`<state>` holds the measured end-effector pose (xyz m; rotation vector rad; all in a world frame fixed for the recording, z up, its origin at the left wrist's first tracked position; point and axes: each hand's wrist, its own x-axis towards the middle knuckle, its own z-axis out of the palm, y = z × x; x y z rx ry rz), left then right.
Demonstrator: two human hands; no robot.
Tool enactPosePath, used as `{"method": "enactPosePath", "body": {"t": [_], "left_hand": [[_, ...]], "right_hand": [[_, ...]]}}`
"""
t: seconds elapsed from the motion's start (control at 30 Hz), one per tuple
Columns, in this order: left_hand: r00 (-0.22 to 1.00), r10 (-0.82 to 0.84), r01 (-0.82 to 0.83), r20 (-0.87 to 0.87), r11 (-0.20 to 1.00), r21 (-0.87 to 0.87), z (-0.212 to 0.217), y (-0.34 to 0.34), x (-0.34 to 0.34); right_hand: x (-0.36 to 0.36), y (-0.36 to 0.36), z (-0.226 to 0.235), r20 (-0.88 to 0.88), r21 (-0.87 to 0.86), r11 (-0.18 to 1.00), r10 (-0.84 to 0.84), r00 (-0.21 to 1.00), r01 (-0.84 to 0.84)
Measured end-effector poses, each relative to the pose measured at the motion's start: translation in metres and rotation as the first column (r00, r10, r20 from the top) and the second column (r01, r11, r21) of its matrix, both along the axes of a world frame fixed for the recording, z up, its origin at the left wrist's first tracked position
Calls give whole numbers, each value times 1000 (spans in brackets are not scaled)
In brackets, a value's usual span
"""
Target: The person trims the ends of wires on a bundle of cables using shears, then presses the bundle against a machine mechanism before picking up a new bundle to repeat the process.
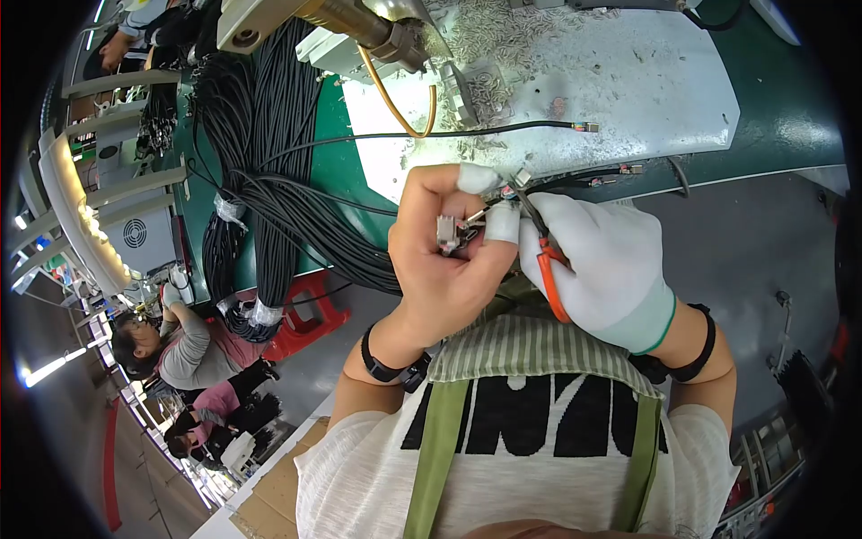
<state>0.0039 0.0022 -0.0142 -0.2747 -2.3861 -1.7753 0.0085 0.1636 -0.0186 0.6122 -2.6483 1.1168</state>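
My left hand (444, 292) is bare except for white covers on the thumb and index fingertips. It is closed, pinching a cable end with small coloured wires (509, 191). Loose metal connector shells (447, 232) sit in its curled fingers. My right hand (611, 260), in a white glove with a green cuff, grips pliers (550, 278) with orange-red handles. Their dark jaws meet the cable end beside my left fingertips. A small silvery connector piece (523, 178) shows by the jaw tips; whether the jaws hold it I cannot tell.
Bundled black cables (269, 144) lie on the green table (332, 117) at left. A cable with a finished-looking plug (585, 127) crosses the white board (664, 90), where many small metal pieces (489, 40) are scattered. A machine head (386, 40) overhangs it. Co-workers (202, 350) sit at left near a red stool (314, 314).
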Motion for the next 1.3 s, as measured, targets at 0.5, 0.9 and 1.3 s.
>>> {"method": "enactPosePath", "body": {"t": [0.5,0.9,1.3], "left_hand": [[991,-101,112,87,986,-126,-2,-14,-5],[730,-409,-16,547,791,612,-7,-40,-20],[863,-207,-20,462,898,440,-10,-53,-81]], "right_hand": [[-6,0,5,104,-121,992,49,993,-36],[-21,-2,-4,506,-451,882,381,774,-139],[-110,-4,-4,279,-375,887,386,879,-270]]}}
